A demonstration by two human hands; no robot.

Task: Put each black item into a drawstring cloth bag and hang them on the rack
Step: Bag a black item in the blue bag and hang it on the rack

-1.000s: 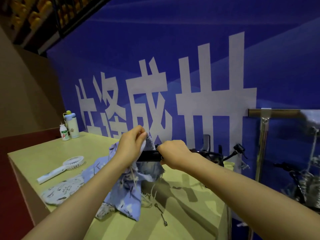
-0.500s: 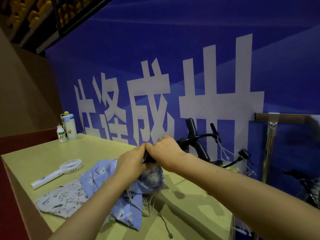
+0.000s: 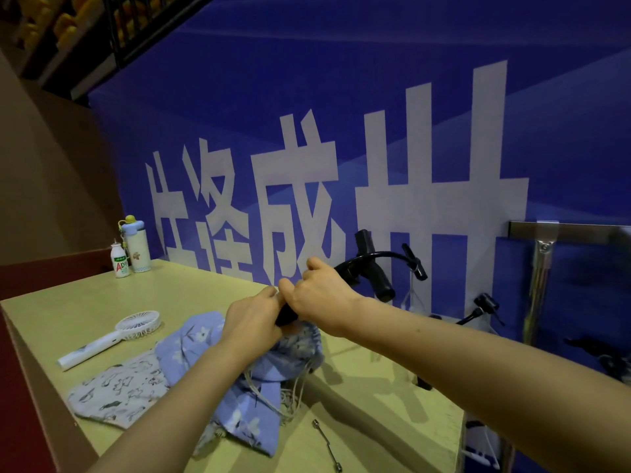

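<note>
R hand [image 3: 321, 295] clenched on black item [image 3: 285, 317]; seen only at its lower end, at mouth of bag [image 3: 302, 346], above table [image 3: 68, 312]. Rest of item covered by R hand. L hand [image 3: 252, 324] gripping bag rim, fingertips hidden behind knuckles. Rack [image 3: 543, 254] far right: cut off, blurred.

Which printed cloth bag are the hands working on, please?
The blue floral drawstring cloth bag, gripped by the left hand while the right hand holds a black item at its mouth; the pale grey printed bag lies flat, untouched.

head-worn, facing forward-down, close over table [image 3: 85, 302]
</note>
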